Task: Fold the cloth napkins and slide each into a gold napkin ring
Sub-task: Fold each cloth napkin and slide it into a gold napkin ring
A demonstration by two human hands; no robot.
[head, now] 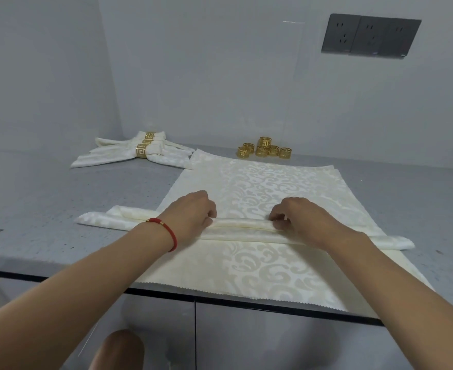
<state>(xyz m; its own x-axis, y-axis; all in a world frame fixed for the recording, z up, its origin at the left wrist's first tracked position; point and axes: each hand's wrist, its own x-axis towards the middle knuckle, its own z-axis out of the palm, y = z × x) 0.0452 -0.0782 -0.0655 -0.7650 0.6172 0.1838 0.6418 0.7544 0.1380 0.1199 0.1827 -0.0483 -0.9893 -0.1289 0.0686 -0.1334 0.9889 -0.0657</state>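
Observation:
A cream patterned napkin, folded into a long narrow strip (242,228), lies crosswise on a stack of flat cream napkins (268,180). My left hand (190,213) pinches the strip left of its middle, fingers curled over its top edge. My right hand (300,217) pinches it right of the middle. Both ends of the strip stick out past the stack. Several loose gold napkin rings (264,149) sit in a cluster at the back by the wall. Finished napkins in gold rings (142,152) lie piled at the back left.
The grey speckled countertop (46,198) runs to a dark front edge with cabinet doors (246,340) below. Grey wall sockets (370,36) are mounted high on the right wall. A red bracelet (169,233) circles my left wrist.

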